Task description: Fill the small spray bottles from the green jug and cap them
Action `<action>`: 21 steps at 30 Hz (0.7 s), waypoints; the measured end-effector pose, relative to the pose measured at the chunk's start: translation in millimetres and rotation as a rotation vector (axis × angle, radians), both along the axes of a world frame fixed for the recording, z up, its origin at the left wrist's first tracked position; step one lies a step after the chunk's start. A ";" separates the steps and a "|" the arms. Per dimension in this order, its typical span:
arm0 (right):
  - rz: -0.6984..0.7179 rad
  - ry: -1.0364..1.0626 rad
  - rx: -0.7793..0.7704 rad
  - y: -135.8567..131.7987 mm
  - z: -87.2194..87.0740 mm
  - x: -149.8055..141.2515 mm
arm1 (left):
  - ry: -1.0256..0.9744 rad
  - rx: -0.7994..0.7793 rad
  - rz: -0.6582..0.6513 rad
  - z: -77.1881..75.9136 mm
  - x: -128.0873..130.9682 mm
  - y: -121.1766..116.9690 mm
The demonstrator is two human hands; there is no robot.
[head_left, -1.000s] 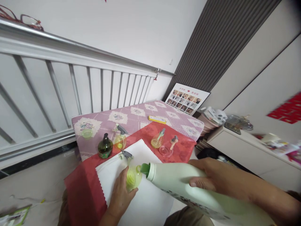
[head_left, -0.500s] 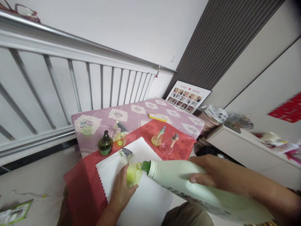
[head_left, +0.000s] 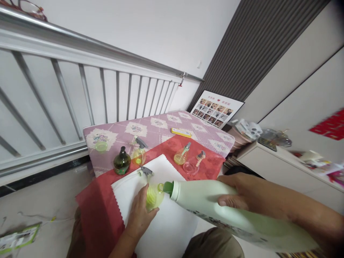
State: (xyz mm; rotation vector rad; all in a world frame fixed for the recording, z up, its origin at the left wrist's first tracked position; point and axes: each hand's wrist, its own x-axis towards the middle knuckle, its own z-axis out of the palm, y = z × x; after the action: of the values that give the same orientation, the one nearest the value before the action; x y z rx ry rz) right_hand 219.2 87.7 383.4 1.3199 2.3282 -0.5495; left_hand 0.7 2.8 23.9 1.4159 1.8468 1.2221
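Observation:
My left hand [head_left: 141, 211] is wrapped round a small yellow-green spray bottle [head_left: 155, 196], tilted with its open neck to the right. My right hand [head_left: 236, 191] grips a large pale green bottle [head_left: 200, 195] lying nearly level, its green spout right at the small bottle's mouth. Whether liquid is flowing I cannot tell. Behind the left hand a grey spray nozzle [head_left: 146, 171] lies on a white cloth [head_left: 172, 225]. A dark green pump bottle [head_left: 122, 161] and a clear spray bottle [head_left: 139, 154] stand at the left.
On the red cloth [head_left: 206, 175] are another spray bottle [head_left: 181, 154], a clear round dish [head_left: 189, 167] and a spray head [head_left: 200, 157]. A yellow box [head_left: 181, 132] lies on the patterned tablecloth [head_left: 158, 122]. A radiator [head_left: 110, 93] runs behind; a white cabinet [head_left: 260, 161] stands right.
The view has shifted slightly. Both hands keep their grips, with the large bottle's spout still at the small bottle's mouth.

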 end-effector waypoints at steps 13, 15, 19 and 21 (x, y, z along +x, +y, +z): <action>0.002 -0.003 -0.028 4.0 1.5 -0.6 | 0.017 -0.025 -0.012 4.6 -1.9 0.7; 0.003 0.006 -0.040 4.2 2.2 -1.1 | 0.011 -0.024 -0.011 4.1 -1.7 0.6; -0.008 0.042 -0.055 4.7 2.5 -2.3 | 0.007 -0.037 -0.021 3.2 -1.6 0.6; -0.014 0.055 -0.048 4.5 2.0 -2.8 | 0.007 -0.038 -0.025 3.0 -1.8 0.8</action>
State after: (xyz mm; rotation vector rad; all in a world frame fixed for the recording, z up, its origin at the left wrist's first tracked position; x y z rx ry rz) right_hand 216.4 92.2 385.3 1.3162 2.3358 -0.6497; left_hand -1.1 3.6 26.9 1.4201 1.8415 1.1656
